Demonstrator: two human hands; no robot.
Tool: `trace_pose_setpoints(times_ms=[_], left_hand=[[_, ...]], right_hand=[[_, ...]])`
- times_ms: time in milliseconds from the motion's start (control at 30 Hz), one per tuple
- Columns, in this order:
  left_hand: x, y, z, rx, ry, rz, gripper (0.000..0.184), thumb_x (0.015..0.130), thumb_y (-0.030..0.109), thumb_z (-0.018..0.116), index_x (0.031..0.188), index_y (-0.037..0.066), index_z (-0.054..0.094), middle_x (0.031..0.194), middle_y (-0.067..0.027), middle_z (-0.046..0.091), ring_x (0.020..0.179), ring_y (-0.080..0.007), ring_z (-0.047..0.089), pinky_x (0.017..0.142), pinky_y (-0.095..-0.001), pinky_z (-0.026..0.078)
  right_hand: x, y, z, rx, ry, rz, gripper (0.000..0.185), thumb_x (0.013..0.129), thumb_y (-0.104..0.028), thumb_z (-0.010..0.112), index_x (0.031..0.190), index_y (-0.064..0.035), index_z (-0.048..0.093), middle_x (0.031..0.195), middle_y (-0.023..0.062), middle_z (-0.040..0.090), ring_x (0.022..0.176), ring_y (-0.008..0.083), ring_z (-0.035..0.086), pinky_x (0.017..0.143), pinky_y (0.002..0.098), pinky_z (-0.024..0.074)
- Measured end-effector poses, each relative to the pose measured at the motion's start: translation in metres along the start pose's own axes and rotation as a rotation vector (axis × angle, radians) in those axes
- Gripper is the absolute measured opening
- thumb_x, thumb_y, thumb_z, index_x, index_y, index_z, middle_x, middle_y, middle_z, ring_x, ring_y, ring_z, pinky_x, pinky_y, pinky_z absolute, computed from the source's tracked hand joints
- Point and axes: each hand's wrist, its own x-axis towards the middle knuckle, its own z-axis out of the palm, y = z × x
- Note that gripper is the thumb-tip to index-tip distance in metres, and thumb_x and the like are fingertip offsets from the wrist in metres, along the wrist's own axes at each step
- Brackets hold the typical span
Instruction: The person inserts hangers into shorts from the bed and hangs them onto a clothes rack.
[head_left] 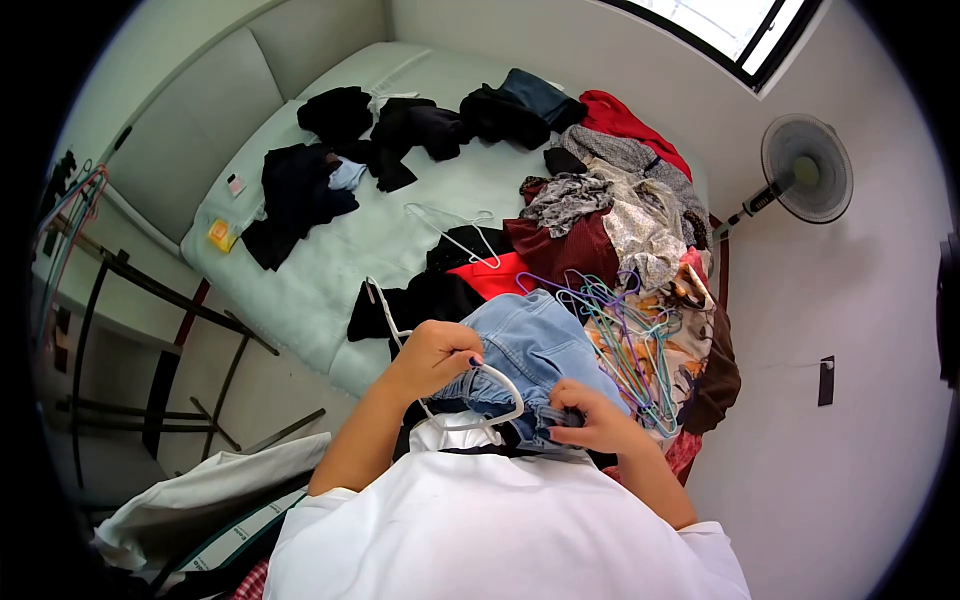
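The left hand [435, 355] is clamping a white hanger [517, 400]; the right hand [596, 418] is pinching the edge of a blue denim garment [535, 335], which is lying at twelve o'clock from the person [500, 520]. Coloured hangers [640, 365] are resting at one o'clock.

Upper right of the frame: a round-headed fan [807, 168] before a pale wall [770, 290]. Top right: dark-framed window [740, 25]. Upper left: I note a padded headboard [210, 90] along the bed [290, 310], cover pale green. Left: yellow packet [221, 235], near bed's edge; dark metal frame [155, 284] below it.
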Motion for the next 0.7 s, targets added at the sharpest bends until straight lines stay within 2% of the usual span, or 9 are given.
trace_pose_setpoints(times_ms=[100,167,200,267,300,433,533,633,700], left_hand=[[0.002,0.005,-0.003,0.078,0.062,0.081,0.028,0.076,0.026,0.058,0.065,0.0,0.056,0.057,-0.0073,0.051,0.051,-0.0211,0.047,0.049,-0.0283,0.038],[0.004,0.009,-0.006,0.099,0.105,0.116,0.027,0.075,0.025,0.06,0.064,0.001,0.056,0.056,-0.007,0.05,0.051,-0.0204,0.047,0.048,-0.0285,0.036],[0.005,0.009,-0.007,0.097,0.105,0.115,0.027,0.075,0.025,0.06,0.064,0.001,0.056,0.056,-0.007,0.05,0.051,-0.0204,0.047,0.048,-0.0285,0.036],[0.005,0.007,-0.009,0.1,0.17,0.15,0.026,0.075,0.025,0.061,0.063,0.002,0.057,0.055,-0.0068,0.048,0.05,-0.0198,0.046,0.046,-0.0285,0.034],[0.006,0.006,-0.009,0.082,0.201,0.172,0.026,0.074,0.025,0.061,0.063,0.002,0.057,0.053,-0.0059,0.045,0.049,-0.0188,0.043,0.045,-0.0283,0.032],[0.007,0.01,-0.01,0.119,0.262,0.201,0.027,0.075,0.026,0.061,0.062,0.002,0.057,0.052,-0.0051,0.043,0.048,-0.018,0.042,0.045,-0.028,0.031],[0.01,0.012,-0.007,0.134,0.311,0.241,0.024,0.072,0.023,0.064,0.062,0.002,0.057,0.052,-0.0048,0.042,0.048,-0.0172,0.041,0.045,-0.0279,0.03],[0.012,0.014,-0.001,0.127,0.305,0.192,0.021,0.067,0.022,0.067,0.061,0.003,0.058,0.052,-0.0047,0.043,0.048,-0.0173,0.041,0.044,-0.0283,0.03],[0.014,0.017,0.005,0.298,0.253,0.157,0.021,0.063,0.022,0.07,0.06,0.004,0.058,0.052,-0.0046,0.044,0.047,-0.0178,0.042,0.043,-0.0288,0.031]], right_hand=[[0.0,0.004,-0.002,0.062,0.068,-0.008,0.019,0.066,-0.007,0.066,0.074,-0.002,0.049,0.076,0.0052,0.045,0.077,0.0172,0.045,0.068,0.0269,0.0361],[-0.003,0.007,-0.002,0.192,0.264,0.105,0.018,0.066,-0.004,0.065,0.073,-0.0028,0.048,0.076,0.0016,0.045,0.071,0.0102,0.044,0.062,0.0227,0.036],[-0.004,0.01,-0.004,0.192,0.264,0.107,0.018,0.066,-0.004,0.065,0.073,-0.0028,0.048,0.076,0.0016,0.045,0.071,0.0102,0.044,0.062,0.0227,0.036],[-0.007,0.016,-0.012,0.508,0.373,0.223,0.019,0.064,-0.001,0.066,0.072,-0.005,0.049,0.079,0.0,0.046,0.073,0.0083,0.043,0.066,0.0215,0.0345],[-0.008,0.017,-0.015,0.619,0.388,0.25,0.021,0.064,-0.001,0.067,0.074,-0.0063,0.049,0.076,-0.0019,0.046,0.067,0.0058,0.043,0.06,0.0188,0.035],[-0.012,0.022,-0.019,0.659,0.415,0.242,0.021,0.065,-0.001,0.068,0.074,-0.0067,0.05,0.074,-0.003,0.047,0.064,0.0045,0.044,0.057,0.0176,0.0354],[-0.015,0.023,-0.021,0.726,0.391,0.306,0.022,0.064,-0.002,0.069,0.075,-0.0066,0.05,0.076,-0.0022,0.049,0.067,0.0044,0.046,0.058,0.0178,0.0363],[-0.009,0.016,-0.019,0.729,0.39,0.332,0.022,0.065,-0.001,0.068,0.078,-0.006,0.05,0.079,-0.0014,0.051,0.07,0.0044,0.047,0.061,0.0175,0.0373],[-0.003,0.01,-0.018,0.68,0.407,0.267,0.023,0.066,-0.001,0.066,0.084,-0.0038,0.053,0.081,-0.0003,0.052,0.074,0.0051,0.048,0.065,0.0176,0.0378]])
